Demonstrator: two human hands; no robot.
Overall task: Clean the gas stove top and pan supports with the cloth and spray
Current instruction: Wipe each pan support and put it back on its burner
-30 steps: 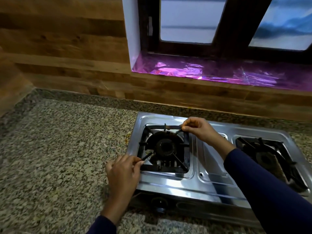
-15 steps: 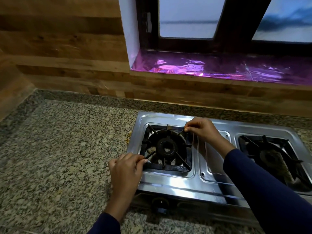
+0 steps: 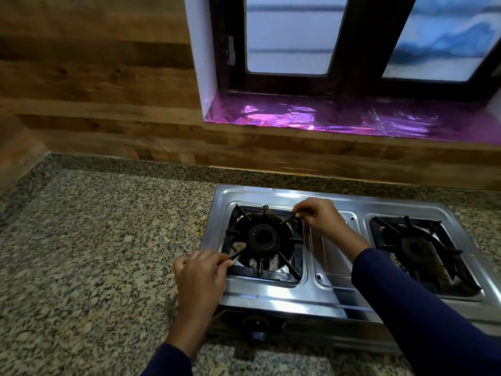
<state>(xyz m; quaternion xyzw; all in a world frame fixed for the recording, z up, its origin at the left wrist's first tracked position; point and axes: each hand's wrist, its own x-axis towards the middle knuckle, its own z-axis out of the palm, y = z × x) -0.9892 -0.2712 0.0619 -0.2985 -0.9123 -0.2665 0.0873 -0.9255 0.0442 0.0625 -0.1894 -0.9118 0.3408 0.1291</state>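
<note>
Left hand [image 3: 199,272], right hand [image 3: 317,214] — both pinching pan support [image 3: 271,274] prongs

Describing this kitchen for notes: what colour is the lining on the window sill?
The lining is shiny, crinkled purple-pink; the head view shows it best.

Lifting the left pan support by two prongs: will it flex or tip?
Likely rigid and heavyish: the left pan support looks like thick black metal. It may tilt, since left hand and right hand pinch only thin opposite prongs.
</note>
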